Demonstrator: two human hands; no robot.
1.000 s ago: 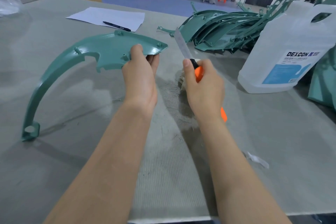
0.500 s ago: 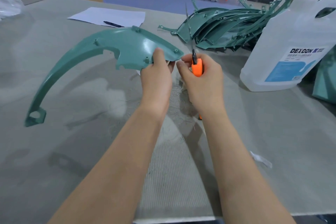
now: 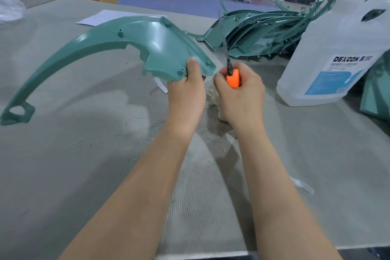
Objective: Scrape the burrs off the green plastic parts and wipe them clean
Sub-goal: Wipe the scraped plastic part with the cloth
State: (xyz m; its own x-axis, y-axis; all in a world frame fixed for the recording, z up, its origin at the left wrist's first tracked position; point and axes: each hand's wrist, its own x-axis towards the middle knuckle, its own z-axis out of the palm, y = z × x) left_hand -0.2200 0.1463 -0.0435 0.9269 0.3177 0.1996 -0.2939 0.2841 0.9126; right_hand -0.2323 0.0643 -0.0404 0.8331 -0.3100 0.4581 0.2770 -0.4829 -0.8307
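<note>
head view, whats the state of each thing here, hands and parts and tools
left hand: shut on the curved green part
curved green part: lifted off the table, held by its wide end
right hand: shut on the orange knife
orange knife: blade out, pointing up, blurred
pile of green parts: lying stacked on the table
jug: upright

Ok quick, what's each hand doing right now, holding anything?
Left hand: closed on the wide end of the green plastic part.
Right hand: closed around the orange-handled knife, blade pointing up.

Both forearms outstretched, left hand [image 3: 186,93] and right hand [image 3: 242,95] clenched, nearly touching.
</note>
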